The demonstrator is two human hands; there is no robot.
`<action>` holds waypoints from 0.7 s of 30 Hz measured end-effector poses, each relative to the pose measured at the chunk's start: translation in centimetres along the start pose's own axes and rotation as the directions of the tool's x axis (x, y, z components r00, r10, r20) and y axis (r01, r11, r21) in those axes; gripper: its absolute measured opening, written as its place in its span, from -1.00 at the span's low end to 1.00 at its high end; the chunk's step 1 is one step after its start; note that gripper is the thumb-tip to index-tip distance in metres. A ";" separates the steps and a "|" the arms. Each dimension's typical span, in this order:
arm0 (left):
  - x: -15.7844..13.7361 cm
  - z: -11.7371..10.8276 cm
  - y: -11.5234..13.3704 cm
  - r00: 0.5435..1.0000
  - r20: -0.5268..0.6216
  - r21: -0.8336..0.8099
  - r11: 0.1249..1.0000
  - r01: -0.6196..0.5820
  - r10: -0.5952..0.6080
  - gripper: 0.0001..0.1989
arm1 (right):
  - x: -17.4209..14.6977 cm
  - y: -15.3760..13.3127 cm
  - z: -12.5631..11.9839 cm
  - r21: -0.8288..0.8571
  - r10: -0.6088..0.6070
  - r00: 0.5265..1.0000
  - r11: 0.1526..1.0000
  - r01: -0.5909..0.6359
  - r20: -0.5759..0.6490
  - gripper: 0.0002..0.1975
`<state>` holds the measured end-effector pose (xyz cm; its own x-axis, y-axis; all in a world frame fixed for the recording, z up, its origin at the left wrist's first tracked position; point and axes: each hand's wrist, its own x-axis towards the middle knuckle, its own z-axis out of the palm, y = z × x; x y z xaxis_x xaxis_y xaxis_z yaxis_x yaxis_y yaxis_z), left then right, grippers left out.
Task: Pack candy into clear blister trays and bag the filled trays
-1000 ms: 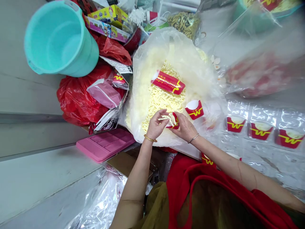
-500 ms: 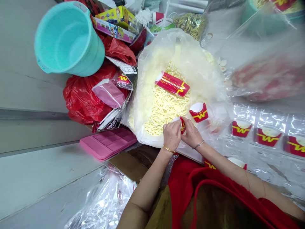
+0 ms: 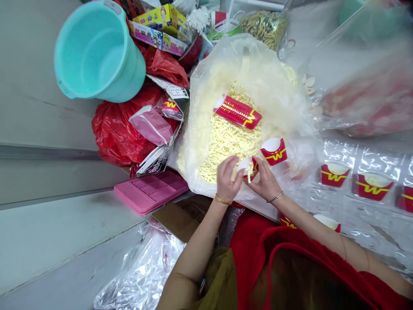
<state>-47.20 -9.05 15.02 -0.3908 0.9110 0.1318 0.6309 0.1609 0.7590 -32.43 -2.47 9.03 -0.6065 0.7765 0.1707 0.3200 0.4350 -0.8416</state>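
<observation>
My right hand point(image 3: 265, 181) grips a small red fries carton point(image 3: 254, 168) with a yellow zigzag, its white back panel tilted up. A pale yellow stick point(image 3: 249, 176) shows at the carton's front, by my right fingertips. Just left of it, my left hand point(image 3: 227, 180) has its fingers curved and apart, the thumb close to the carton. Both hands are over the near edge of a large clear bag point(image 3: 284, 107) full of pale toy-like fries point(image 3: 230, 144). On the fries lies a nested stack of red cartons point(image 3: 238, 112). Another carton point(image 3: 274, 150) rests right of my hand.
A turquoise bucket point(image 3: 129, 73) and a red plastic bag point(image 3: 111, 133) stand at the left. Below them is a pink tray point(image 3: 145, 191). Clear-wrapped cartons point(image 3: 335, 174) line the right side, with a blurred bag of reddish pieces point(image 3: 371, 99) behind.
My left fingers have opened and drawn slightly left from the carton. My right hand still grips it, and the pale stick now shows. The whole view has shifted a little.
</observation>
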 end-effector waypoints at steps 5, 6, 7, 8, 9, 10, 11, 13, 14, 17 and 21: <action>1.1 -4.1 -5.9 0.882 -0.186 0.378 0.796 0.472 -0.434 -0.75 | -0.2 -0.1 -0.4 -0.021 0.014 1.000 1.000 -0.014 0.006 -0.25; 1.4 -4.5 -6.9 0.852 -0.196 0.452 0.727 0.517 -0.485 -0.75 | -0.2 -0.2 -0.4 -0.018 0.015 1.000 1.000 -0.014 0.016 -0.25; 1.7 -4.6 -7.8 0.832 -0.196 0.501 0.677 0.539 -0.518 -0.74 | -0.1 -0.2 -0.3 -0.015 0.015 1.000 1.000 -0.014 0.026 -0.25; 2.1 -4.5 -8.4 0.821 -0.191 0.527 0.650 0.548 -0.537 -0.74 | -0.1 -0.3 -0.3 -0.012 0.016 0.999 1.000 -0.015 0.035 -0.26; 2.4 -4.2 -8.9 0.818 -0.182 0.533 0.645 0.548 -0.545 -0.75 | -0.1 -0.4 -0.2 -0.011 0.016 0.999 1.000 -0.016 0.043 -0.26; 2.7 -3.9 -9.1 0.819 -0.172 0.518 0.657 0.547 -0.547 -0.78 | -0.1 -0.5 -0.1 -0.012 0.017 0.999 1.000 -0.017 0.050 -0.26; 2.9 -3.5 -9.3 0.820 -0.164 0.475 0.684 0.553 -0.549 -0.81 | -0.1 -0.5 -0.1 -0.014 0.020 0.998 1.000 -0.019 0.055 -0.26; 3.1 -2.9 -9.2 0.798 -0.150 0.253 0.758 0.602 -0.584 -0.83 | -0.2 -0.4 -0.2 -0.018 0.021 0.998 1.000 -0.020 0.057 -0.26; 3.0 -2.7 -9.0 0.781 -0.133 0.107 0.775 0.623 -0.610 -0.84 | -0.2 -0.4 -0.3 -0.021 0.021 0.998 1.000 -0.020 0.055 -0.25; 2.6 -2.7 -7.8 0.750 -0.055 -0.203 0.743 0.638 -0.659 -0.83 | -0.1 -0.2 -0.5 -0.039 0.020 0.998 0.999 -0.018 0.055 -0.25; 2.3 -2.8 -4.9 0.724 0.119 -0.560 0.557 0.614 -0.679 -0.76 | 0.4 -0.5 -0.2 -0.059 0.021 0.997 0.998 -0.017 0.079 -0.25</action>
<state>-53.06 -8.85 13.40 -0.6318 0.5957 -0.4959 -0.2639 0.4363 0.8602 -32.65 -2.30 9.65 -0.6555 0.7470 0.1115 0.3727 0.4483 -0.8125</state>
